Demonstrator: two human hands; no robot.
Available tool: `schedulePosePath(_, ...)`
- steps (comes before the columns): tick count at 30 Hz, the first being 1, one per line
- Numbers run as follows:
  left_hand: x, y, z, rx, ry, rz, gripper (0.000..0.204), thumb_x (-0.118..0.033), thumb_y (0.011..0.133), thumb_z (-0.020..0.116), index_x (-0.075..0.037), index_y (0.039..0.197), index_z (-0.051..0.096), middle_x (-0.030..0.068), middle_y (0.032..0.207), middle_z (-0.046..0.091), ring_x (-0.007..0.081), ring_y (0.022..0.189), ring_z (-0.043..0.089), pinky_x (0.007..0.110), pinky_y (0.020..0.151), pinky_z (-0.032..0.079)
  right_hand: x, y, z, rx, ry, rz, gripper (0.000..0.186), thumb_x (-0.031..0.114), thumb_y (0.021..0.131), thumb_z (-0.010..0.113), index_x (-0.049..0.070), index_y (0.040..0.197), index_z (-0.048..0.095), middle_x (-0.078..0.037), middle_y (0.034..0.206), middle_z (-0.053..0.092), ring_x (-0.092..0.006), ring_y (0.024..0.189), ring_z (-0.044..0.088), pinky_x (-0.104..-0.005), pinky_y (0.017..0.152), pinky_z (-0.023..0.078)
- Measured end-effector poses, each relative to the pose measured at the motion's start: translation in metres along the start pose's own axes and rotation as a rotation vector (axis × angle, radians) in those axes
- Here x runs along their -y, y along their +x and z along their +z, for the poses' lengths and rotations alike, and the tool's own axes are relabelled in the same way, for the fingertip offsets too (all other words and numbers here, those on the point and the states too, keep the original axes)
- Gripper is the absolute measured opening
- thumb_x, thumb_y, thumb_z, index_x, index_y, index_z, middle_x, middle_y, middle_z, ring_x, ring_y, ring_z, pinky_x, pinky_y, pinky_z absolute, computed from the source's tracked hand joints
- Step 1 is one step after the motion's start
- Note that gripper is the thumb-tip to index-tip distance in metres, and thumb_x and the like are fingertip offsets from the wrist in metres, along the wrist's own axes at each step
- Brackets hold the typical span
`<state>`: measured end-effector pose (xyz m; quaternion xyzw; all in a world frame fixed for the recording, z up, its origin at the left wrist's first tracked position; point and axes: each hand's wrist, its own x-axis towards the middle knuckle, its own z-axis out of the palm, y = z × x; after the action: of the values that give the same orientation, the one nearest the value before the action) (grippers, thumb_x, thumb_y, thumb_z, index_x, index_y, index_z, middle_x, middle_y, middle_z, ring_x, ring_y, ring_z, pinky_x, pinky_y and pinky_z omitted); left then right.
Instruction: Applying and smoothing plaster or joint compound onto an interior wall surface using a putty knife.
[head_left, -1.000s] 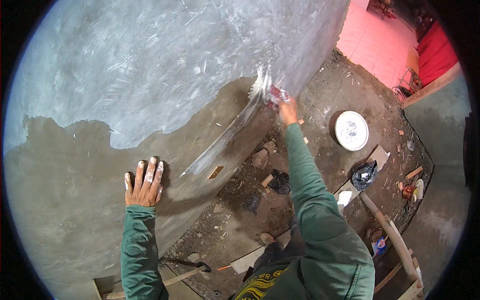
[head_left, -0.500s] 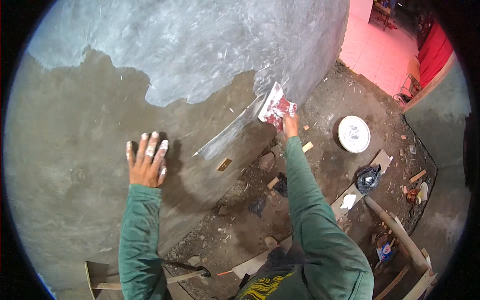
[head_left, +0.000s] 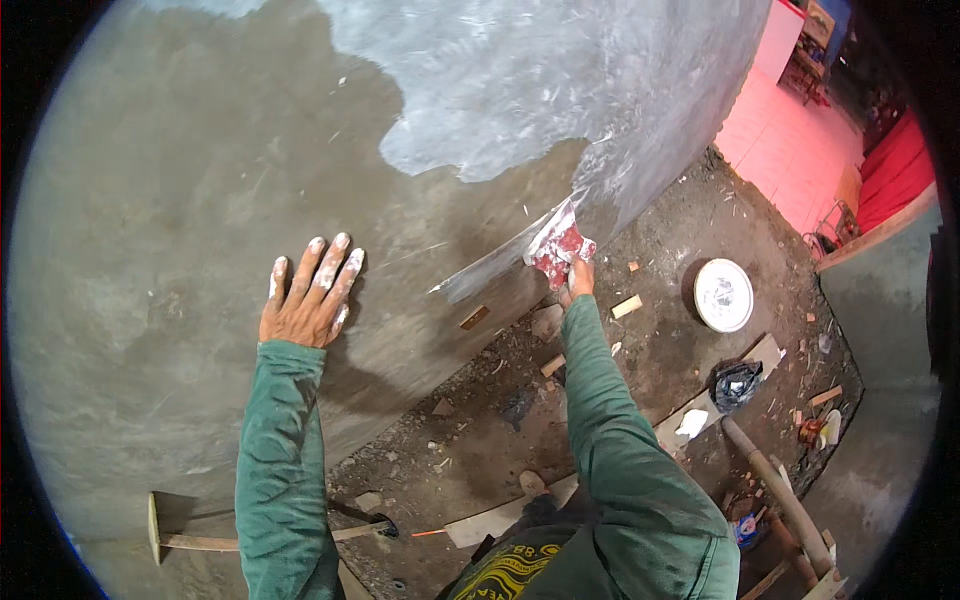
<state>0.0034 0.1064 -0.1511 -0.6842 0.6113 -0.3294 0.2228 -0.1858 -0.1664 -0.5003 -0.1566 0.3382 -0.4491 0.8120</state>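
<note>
My right hand is closed round a putty scraper, a wide reddish blade thickly smeared with white filler. Its edge lies at the right end of a pale, fresh streak of filler on the grey wall. To the left, my left hand is spread open with its palm toward the wall and white filler on the fingertips. Whether the whole palm touches the wall is hidden. Above both hands, a whitish coated area covers the upper wall. Below the streak sits a small rectangular wall box.
A round white bucket stands on the rubble-strewn dirt floor at right. Beyond it lie a board, a black plastic bag and a long pole. A wooden piece juts out at lower left. Pink tiles show through a doorway.
The whole view has shifted, so the wall and floor sit further right in the picture. The scraper's blade has tilted at the streak's right end. My left hand stays spread at the wall.
</note>
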Motion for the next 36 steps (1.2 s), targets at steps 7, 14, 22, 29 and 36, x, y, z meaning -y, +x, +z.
schedulePosePath(7,0.001,0.004,0.005,-0.046,-0.030,0.021,0.076,-0.034,0.078,0.065,-0.031,0.147,0.032,-0.0081,0.156,0.024,0.0157,0.143,0.025,0.045,0.119,0.019,0.016,-0.042,0.043,0.033,-0.032,-0.061,0.027,0.012,0.085,0.053,0.000,0.109,0.059,-0.010,0.095,0.064,-0.0219,0.083,0.065,-0.0373,0.069,0.057)
schedulePosePath(14,0.004,0.008,0.002,-0.017,-0.020,0.063,0.079,-0.041,0.078,0.066,-0.027,0.147,0.031,-0.0076,0.157,0.021,0.0141,0.144,0.020,0.040,0.121,0.014,0.039,-0.077,0.086,0.145,-0.105,-0.083,0.038,0.015,0.088,0.050,0.001,0.124,0.050,-0.013,0.111,0.061,-0.0249,0.096,0.065,-0.0382,0.075,0.058)
schedulePosePath(22,0.008,-0.003,0.010,-0.115,-0.036,0.105,0.074,-0.040,0.082,0.062,-0.020,0.146,0.031,-0.0035,0.157,0.021,0.0164,0.145,0.018,0.040,0.121,0.015,0.058,-0.131,0.147,0.116,-0.160,-0.158,0.030,0.015,0.085,0.053,0.001,0.112,0.055,-0.011,0.103,0.064,-0.0221,0.088,0.065,-0.0361,0.070,0.055)
schedulePosePath(29,0.011,0.000,0.005,-0.150,-0.130,0.106,0.075,-0.034,0.081,0.062,-0.017,0.147,0.031,-0.0022,0.157,0.023,0.0176,0.144,0.022,0.039,0.120,0.018,0.064,-0.171,0.195,0.064,-0.573,-0.500,0.037,0.011,0.083,0.058,-0.005,0.117,0.056,-0.009,0.102,0.065,-0.0176,0.088,0.060,-0.0315,0.081,0.048)
schedulePosePath(36,0.005,0.003,0.000,-0.097,-0.092,0.042,0.074,-0.031,0.081,0.062,-0.022,0.148,0.031,-0.0040,0.157,0.023,0.0169,0.144,0.023,0.040,0.120,0.018,0.110,-0.125,0.122,0.160,-0.394,-0.565,0.023,0.004,0.081,0.059,-0.001,0.102,0.068,-0.004,0.095,0.068,-0.0137,0.083,0.062,-0.0296,0.075,0.049)
